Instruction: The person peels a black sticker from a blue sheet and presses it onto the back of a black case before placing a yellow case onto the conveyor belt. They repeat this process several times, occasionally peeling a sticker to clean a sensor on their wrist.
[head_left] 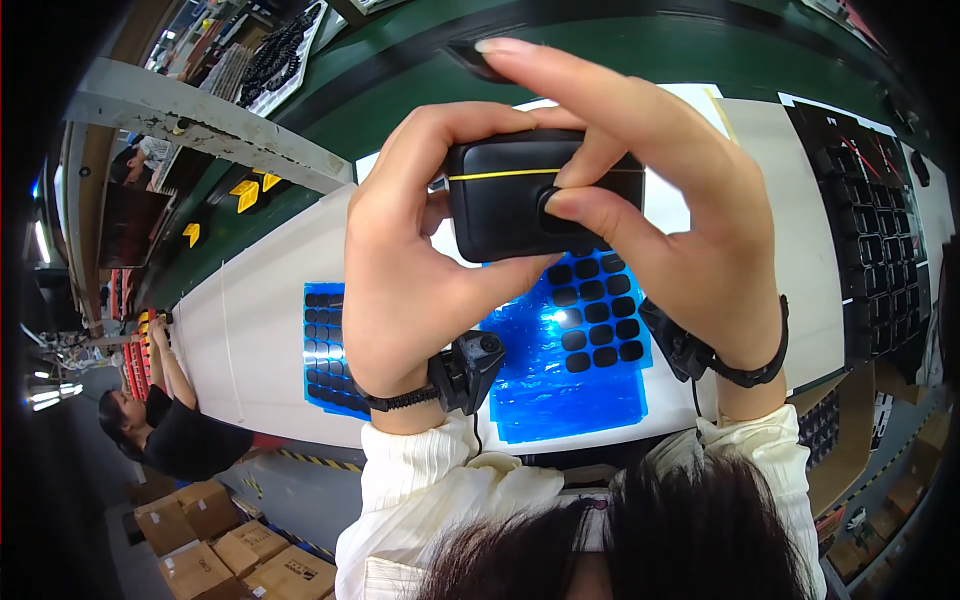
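nearest the camera is the person's own dark hair, and just beyond it two cream sleeves with black wrist straps, each carrying a small black device. above the sleeves, the left hand is closed around the left side of a black rounded case with a thin yellow line across it, thumb under its lower edge and fingers curled over its top. the right hand grips the case from the right, its thumb pressed onto a small black oval pad on the case's face and its fingers arched over the top. the case is held up in the air between both hands, above the white desk. directly below the case lies a blue sheet bearing rows of black oval pads, and a second blue sheet of the same pads lies to the left of the case, partly hidden by the left wrist. to the right of the case a black tray of compartments sits at the desk's far end. well to the lower left of the case, a co-worker in a black top stands near cardboard boxes on the floor.
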